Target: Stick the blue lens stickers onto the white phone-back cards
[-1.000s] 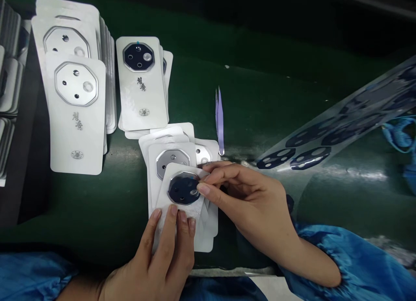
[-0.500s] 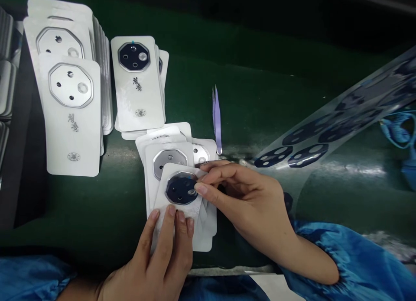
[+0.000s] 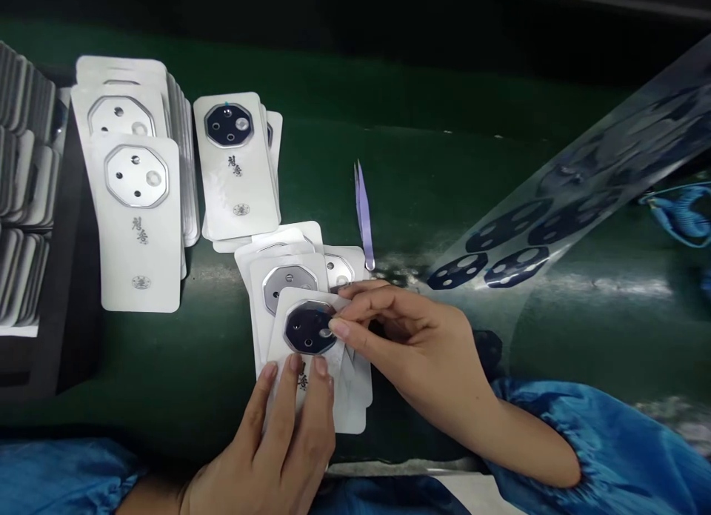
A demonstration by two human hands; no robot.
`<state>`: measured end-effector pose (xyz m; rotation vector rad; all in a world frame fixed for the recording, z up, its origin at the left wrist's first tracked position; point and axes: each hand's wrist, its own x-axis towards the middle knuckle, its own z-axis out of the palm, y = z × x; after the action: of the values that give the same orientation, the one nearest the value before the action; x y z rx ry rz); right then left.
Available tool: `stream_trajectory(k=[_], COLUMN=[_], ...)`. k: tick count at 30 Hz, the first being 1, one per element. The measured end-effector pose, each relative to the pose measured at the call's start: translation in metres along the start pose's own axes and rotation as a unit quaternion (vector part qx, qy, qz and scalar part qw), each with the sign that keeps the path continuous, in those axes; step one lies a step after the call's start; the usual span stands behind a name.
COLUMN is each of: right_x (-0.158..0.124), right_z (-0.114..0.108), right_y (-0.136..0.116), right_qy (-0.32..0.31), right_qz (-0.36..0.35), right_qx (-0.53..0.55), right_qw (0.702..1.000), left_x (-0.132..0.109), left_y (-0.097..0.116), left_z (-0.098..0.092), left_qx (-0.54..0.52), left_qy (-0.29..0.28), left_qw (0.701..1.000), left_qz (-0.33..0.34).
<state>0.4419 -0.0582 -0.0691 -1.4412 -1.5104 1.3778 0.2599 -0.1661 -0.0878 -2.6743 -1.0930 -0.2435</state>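
A white phone-back-shaped panel [image 3: 279, 352] lies tilted on top of an overlapping pile. On its octagonal silver-rimmed camera area sits a dark blue octagonal sticker [image 3: 304, 324] with round holes. My left hand [image 3: 289, 433] rests on the lower part of this panel, its fingers spread just below the sticker, with black lettering showing between them. My right hand [image 3: 416, 337] pinches at the sticker's right edge with thumb and forefinger; the fingertips cover that edge. Under the top panel, other white panels [image 3: 258, 293] show bare silver octagons.
Purple tweezers [image 3: 364, 218] lie beyond my right hand. A clear sheet of dark octagonal stickers [image 3: 514, 226] slopes up at right, near a blue coiled cord [image 3: 686, 211]. At left stand a stickered panel stack [image 3: 238, 185], a bare stack [image 3: 138, 256] and a black rack of panels [image 3: 67, 293].
The camera view has shifted, showing more of the rack at left. My left fingers have moved slightly, uncovering black lettering. My right hand keeps its pinch at the sticker's edge.
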Motion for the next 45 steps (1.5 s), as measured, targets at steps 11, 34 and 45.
stream_trajectory(k=[11,34,45], right_x=[-0.007,0.021,0.02], right_z=[-0.002,0.03,0.024], right_y=[0.014,0.012,0.021], right_qy=[0.003,0.029,0.022], right_qz=[-0.354,-0.268,-0.338], right_qx=[-0.232,-0.335,-0.335], right_qw=[0.906,0.903,0.879], left_x=[0.001,-0.001,-0.01], left_y=[-0.001,-0.004,-0.001], left_z=[0.0,-0.005,0.009], left_qx=[0.01,-0.024,-0.029], left_qy=[-0.02,-0.034,0.022], left_qw=[1.0,0.999,0.999], left_qz=[-0.001,-0.023,-0.025])
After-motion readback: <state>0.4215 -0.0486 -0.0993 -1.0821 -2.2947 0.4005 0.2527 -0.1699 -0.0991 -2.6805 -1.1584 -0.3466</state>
